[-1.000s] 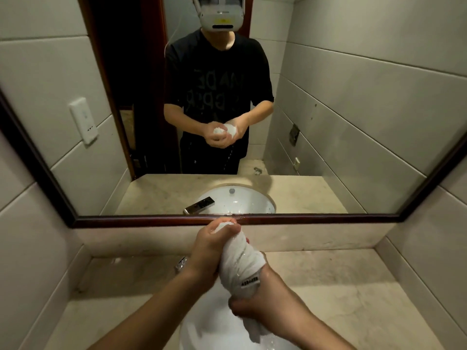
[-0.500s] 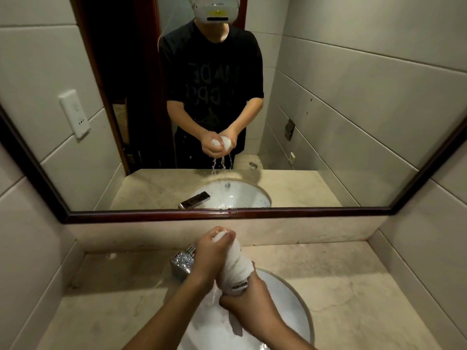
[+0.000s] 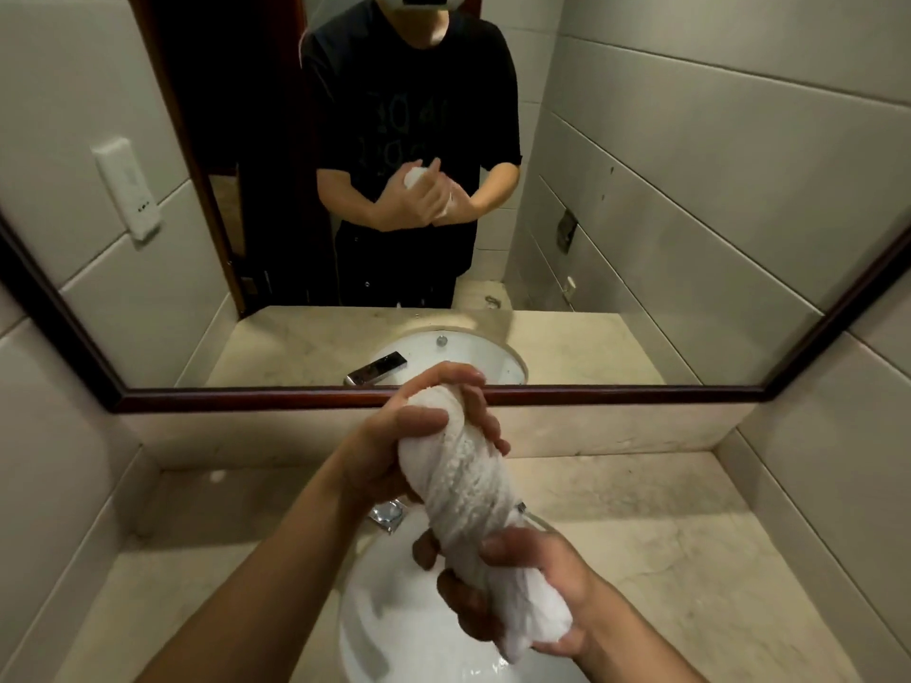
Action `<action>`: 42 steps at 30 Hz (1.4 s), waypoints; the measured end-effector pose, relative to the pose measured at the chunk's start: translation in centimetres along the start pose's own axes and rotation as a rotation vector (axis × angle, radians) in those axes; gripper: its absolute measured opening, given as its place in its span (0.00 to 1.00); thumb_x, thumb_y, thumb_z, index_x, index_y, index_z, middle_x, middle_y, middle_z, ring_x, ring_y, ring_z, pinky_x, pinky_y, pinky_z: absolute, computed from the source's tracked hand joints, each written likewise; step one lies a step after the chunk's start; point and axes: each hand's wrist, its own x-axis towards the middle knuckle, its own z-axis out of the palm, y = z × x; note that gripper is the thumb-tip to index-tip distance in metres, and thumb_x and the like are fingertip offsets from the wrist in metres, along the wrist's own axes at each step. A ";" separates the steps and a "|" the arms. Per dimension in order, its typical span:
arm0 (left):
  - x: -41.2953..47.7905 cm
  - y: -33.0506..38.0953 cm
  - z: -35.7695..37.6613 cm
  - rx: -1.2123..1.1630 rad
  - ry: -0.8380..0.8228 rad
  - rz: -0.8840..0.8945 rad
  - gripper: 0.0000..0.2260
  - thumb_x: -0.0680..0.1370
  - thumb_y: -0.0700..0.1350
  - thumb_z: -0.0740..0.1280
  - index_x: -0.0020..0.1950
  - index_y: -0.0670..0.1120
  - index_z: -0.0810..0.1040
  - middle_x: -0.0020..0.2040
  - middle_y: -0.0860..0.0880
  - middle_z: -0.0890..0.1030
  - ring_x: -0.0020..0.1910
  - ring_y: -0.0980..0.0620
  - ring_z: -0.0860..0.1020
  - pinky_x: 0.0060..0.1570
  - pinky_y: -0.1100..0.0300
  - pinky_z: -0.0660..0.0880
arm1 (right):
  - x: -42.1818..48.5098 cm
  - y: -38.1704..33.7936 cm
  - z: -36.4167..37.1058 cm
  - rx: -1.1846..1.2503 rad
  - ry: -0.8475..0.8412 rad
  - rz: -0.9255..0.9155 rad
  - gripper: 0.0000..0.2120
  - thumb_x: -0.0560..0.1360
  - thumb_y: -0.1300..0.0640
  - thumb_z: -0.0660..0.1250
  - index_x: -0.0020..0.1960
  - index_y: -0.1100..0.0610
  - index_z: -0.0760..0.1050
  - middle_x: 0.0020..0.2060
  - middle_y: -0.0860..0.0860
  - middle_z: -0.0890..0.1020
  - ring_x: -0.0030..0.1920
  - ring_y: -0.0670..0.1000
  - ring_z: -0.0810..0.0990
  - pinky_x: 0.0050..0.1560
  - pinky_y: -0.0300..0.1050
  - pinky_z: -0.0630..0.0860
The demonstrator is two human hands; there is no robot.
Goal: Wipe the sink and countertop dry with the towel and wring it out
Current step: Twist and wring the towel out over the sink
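Note:
A white towel [image 3: 463,490] is twisted into a thick roll and held over the white sink [image 3: 394,628]. My left hand [image 3: 394,436] grips its upper end, fingers wrapped around it. My right hand [image 3: 532,598] grips the lower end, close to the basin. The towel slants from upper left to lower right between the two hands. The beige stone countertop [image 3: 680,574] surrounds the sink on both sides.
A chrome faucet [image 3: 389,515] sits behind the sink, partly hidden by my left arm. A framed mirror [image 3: 443,394] spans the wall above a low backsplash and reflects a person and the sink. Tiled walls close in left and right.
Both hands have risen and come closer to the camera with the towel. The towel is twisted tighter and more of its length shows between the hands. The water stream seen in the mirror has stopped.

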 end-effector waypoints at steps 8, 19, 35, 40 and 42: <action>-0.9 -1.1 0.7 -0.064 0.348 -0.030 0.11 0.69 0.46 0.79 0.43 0.45 0.78 0.41 0.47 0.80 0.44 0.47 0.81 0.56 0.46 0.74 | -1.6 -0.9 0.0 -0.373 0.279 -0.082 0.40 0.57 0.68 0.77 0.67 0.64 0.68 0.39 0.60 0.80 0.31 0.53 0.80 0.30 0.43 0.76; -1.3 -0.2 0.9 0.128 0.427 0.031 0.04 0.73 0.43 0.67 0.46 0.44 0.78 0.41 0.46 0.82 0.44 0.48 0.83 0.59 0.49 0.80 | -2.0 -2.5 -0.7 -0.313 0.329 -0.198 0.58 0.56 0.76 0.75 0.74 0.33 0.65 0.66 0.59 0.74 0.52 0.61 0.84 0.37 0.49 0.80; 0.0 -5.4 -1.1 0.563 0.887 -0.001 0.06 0.74 0.42 0.69 0.48 0.44 0.85 0.37 0.43 0.83 0.38 0.44 0.82 0.42 0.51 0.80 | 1.9 -0.5 -3.6 -0.998 0.708 0.091 0.25 0.68 0.63 0.73 0.58 0.49 0.64 0.32 0.54 0.81 0.22 0.48 0.76 0.21 0.41 0.70; 0.3 -10.6 -4.2 0.696 1.137 -0.077 0.06 0.72 0.41 0.70 0.38 0.49 0.85 0.34 0.50 0.84 0.35 0.53 0.81 0.39 0.56 0.78 | 4.7 4.4 -8.4 -0.876 0.898 0.118 0.22 0.66 0.60 0.70 0.56 0.50 0.65 0.39 0.57 0.82 0.28 0.53 0.82 0.22 0.40 0.69; 0.1 -12.5 -5.3 0.720 1.173 -0.123 0.05 0.70 0.43 0.69 0.37 0.49 0.84 0.33 0.52 0.83 0.34 0.58 0.79 0.37 0.63 0.76 | 5.2 6.1 -9.7 -0.880 0.944 0.121 0.22 0.65 0.58 0.70 0.55 0.51 0.66 0.39 0.56 0.83 0.30 0.55 0.84 0.22 0.41 0.70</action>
